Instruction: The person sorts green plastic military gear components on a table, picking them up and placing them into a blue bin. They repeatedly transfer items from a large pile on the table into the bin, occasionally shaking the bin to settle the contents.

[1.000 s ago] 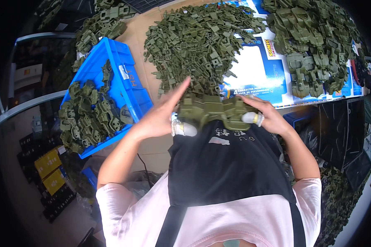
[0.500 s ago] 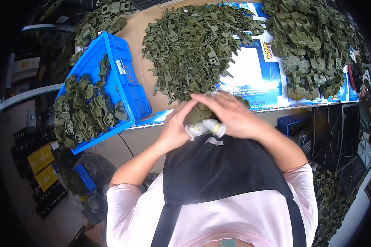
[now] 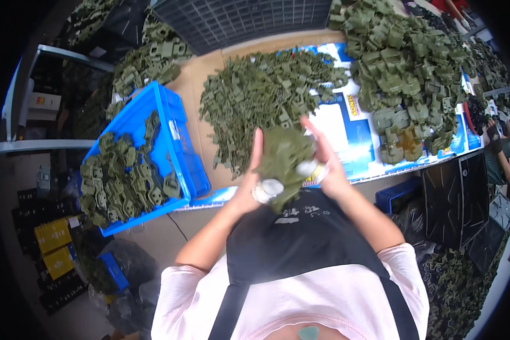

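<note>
Between my two hands, just in front of the black apron, is an olive-green plastic part (image 3: 286,150); it is blurred, so its exact kind does not show. My left hand (image 3: 251,180) presses on its left side, fingers stretched upward and thumb wrapped in white tape. On the opposite side my right hand (image 3: 331,168) grips it, with white tape on that thumb too. Right beyond the hands spreads a pile of small olive-green plastic parts (image 3: 249,93) on cardboard.
A tilted blue bin (image 3: 194,164) at left holds larger green parts (image 3: 124,181). More large green parts (image 3: 402,85) are heaped at right. A black grid tray (image 3: 243,22) stands at the back. At the far right, another person's arm (image 3: 501,156) shows.
My hands, earlier closed over the part with fingertips together, have moved apart to its two sides, and more of it shows. The whole view has tilted toward the far end of the table.
</note>
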A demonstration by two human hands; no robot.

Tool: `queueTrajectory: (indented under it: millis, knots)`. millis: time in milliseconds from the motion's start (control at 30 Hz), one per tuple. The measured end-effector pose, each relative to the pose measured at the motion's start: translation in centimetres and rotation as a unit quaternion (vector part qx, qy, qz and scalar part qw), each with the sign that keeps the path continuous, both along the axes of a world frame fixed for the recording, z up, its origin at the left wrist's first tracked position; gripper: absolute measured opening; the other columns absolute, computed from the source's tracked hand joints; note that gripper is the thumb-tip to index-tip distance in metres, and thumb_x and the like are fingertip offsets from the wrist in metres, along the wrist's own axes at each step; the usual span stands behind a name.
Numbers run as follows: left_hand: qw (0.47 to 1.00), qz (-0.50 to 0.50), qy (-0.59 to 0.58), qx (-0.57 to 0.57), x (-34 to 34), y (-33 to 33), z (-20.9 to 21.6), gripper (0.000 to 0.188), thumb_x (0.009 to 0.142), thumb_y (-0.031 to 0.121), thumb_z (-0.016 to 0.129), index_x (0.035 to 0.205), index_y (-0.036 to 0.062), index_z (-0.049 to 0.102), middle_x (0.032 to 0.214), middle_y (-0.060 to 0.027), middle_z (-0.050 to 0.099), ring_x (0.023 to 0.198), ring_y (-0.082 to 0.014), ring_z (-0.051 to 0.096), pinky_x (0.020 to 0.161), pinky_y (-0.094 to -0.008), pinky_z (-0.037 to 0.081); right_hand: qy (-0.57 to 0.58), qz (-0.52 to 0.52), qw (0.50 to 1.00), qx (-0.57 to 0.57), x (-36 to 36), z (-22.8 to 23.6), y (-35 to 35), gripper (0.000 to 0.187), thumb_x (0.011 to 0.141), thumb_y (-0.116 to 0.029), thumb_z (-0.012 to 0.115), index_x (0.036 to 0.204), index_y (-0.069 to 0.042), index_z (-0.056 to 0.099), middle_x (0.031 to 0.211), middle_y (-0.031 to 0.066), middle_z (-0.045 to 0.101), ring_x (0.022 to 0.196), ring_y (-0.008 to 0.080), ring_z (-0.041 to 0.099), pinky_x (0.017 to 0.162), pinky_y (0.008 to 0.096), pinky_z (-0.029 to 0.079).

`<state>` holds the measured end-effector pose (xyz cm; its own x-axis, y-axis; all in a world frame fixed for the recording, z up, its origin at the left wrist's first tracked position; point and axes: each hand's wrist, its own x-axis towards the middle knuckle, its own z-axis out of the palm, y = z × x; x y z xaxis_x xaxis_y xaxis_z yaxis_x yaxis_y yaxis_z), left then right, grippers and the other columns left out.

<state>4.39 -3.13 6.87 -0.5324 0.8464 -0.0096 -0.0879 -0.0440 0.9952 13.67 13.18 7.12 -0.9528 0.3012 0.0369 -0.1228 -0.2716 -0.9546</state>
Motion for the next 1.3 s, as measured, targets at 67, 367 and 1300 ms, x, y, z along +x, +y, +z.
queueTrajectory:
  millis: [67, 367, 1300]
  knots:
    - [0.994, 0.013, 0.087, -0.061, -0.8, 0.9, 0.5, 0.088, 0.078, 0.027, 0.063, 0.143, 0.0108, 0.006, 0.138, -0.0185, 0.034, 0.125, -0.0259, 0.036, 0.102, -0.0321, 0.028, 0.011, -0.05, 0.99, 0.129, 0.7, 0.5, 0.4, 0.081, 0.072, -0.012, 0.067, 0.139, -0.008, 0.023, 0.143, 0.0117, 0.025, 0.129, 0.0267, 0.03, 0.103, 0.0381, 0.028]
    - [0.908, -0.185, 0.331, -0.18, -0.5, 1.3, 2.0, 0.071, 0.075, 0.038, 0.062, 0.134, 0.0068, 0.036, 0.127, -0.021, 0.045, 0.113, -0.0368, 0.047, 0.099, -0.0408, 0.031, -0.041, 0.078, 0.953, 0.291, 5.9, 0.7, 3.7, 0.076, 0.071, -0.014, 0.07, 0.137, -0.013, 0.031, 0.122, 0.0141, 0.046, 0.114, 0.0291, 0.046, 0.095, 0.0359, 0.036]
    - [0.803, 0.268, 0.441, -0.298, -7.1, -5.3, -0.9, 0.058, 0.078, 0.012, 0.06, 0.131, 0.0022, 0.038, 0.13, -0.0154, 0.044, 0.121, -0.0288, 0.041, 0.101, -0.0362, 0.03, -0.445, -0.634, 0.518, 0.361, 33.9, -13.1, 52.0, 0.038, 0.08, -0.025, 0.06, 0.106, 0.002, 0.057, 0.093, 0.015, 0.063, 0.069, 0.0294, 0.06, 0.063, 0.0385, 0.048]
